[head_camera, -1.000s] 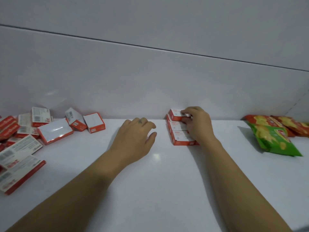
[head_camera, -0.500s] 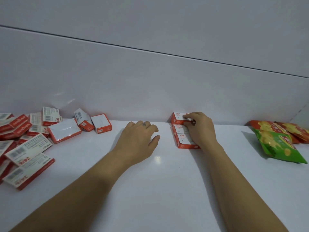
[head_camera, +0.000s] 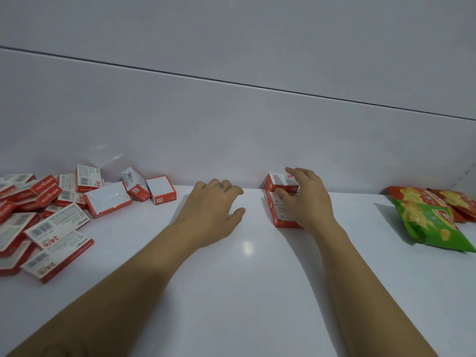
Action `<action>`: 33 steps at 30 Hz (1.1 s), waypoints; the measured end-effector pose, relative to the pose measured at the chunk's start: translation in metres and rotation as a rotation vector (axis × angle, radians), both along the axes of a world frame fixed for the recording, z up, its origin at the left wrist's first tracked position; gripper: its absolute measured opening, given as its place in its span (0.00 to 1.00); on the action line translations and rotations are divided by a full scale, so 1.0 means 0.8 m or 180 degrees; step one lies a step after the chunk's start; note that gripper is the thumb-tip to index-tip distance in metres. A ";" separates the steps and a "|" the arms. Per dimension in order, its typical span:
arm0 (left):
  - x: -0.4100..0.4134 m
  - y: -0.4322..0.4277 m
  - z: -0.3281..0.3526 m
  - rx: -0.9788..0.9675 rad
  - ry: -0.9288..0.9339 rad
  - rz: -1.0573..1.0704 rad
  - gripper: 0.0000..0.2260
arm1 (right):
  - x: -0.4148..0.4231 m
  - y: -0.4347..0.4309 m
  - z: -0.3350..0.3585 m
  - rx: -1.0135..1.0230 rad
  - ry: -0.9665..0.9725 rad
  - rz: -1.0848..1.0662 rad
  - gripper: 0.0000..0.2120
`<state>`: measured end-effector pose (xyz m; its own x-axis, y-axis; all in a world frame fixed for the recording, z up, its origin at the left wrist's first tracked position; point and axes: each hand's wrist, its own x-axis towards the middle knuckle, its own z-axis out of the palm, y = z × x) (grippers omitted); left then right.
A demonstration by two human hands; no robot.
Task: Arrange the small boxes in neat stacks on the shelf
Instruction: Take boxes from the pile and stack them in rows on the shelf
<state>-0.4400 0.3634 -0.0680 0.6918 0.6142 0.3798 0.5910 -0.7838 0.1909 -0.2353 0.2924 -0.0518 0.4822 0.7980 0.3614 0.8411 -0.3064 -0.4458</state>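
Three small red-and-white boxes form a row running away from me against the back wall: the rear box (head_camera: pixel 277 180), a middle one and the front box (head_camera: pixel 282 219). My right hand (head_camera: pixel 307 202) is over this row with its fingers spread, fingertips by the rear box and thumb near the middle one, gripping nothing. It hides the right side of the row. My left hand (head_camera: pixel 211 211) lies palm down on the white shelf (head_camera: pixel 244 284), left of the row, holding nothing. A loose pile of the same boxes (head_camera: pixel 59 225) lies at the far left.
A green snack bag (head_camera: pixel 432 225) and red snack bags (head_camera: pixel 456 199) lie at the right end of the shelf. The white back wall (head_camera: pixel 231 140) rises straight behind the boxes. Two stray boxes (head_camera: pixel 149 188) lean near the wall beside the pile.
My right hand has let go of the rear box and its fingers have spread apart. The view has shifted left, showing more of the pile. My left hand has stayed put.
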 end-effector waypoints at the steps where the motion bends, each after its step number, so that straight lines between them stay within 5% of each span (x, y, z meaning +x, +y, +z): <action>1: -0.002 -0.001 0.004 0.0019 0.0002 0.0013 0.19 | -0.008 -0.002 0.003 0.0058 0.0038 0.0073 0.27; 13: -0.114 0.017 0.031 -0.0033 0.0207 0.0788 0.23 | -0.126 0.014 0.024 -0.0436 -0.0342 0.1327 0.31; 22: -0.158 0.029 0.005 0.0229 -0.0489 0.1607 0.22 | -0.190 0.034 -0.006 -0.0416 -0.0237 0.1563 0.29; 29: -0.144 0.054 -0.008 0.0186 0.0417 0.2018 0.22 | -0.171 0.020 -0.017 -0.0356 -0.0246 0.1495 0.28; 33: -0.144 0.064 -0.013 0.0002 0.0349 0.2196 0.20 | -0.170 0.018 -0.013 -0.0144 -0.0087 0.1474 0.27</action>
<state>-0.5551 0.4145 -0.0784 0.1780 0.9268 0.3306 0.9697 -0.2223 0.1013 -0.3713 0.3064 -0.0620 0.0623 0.9423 0.3289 0.9051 0.0855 -0.4165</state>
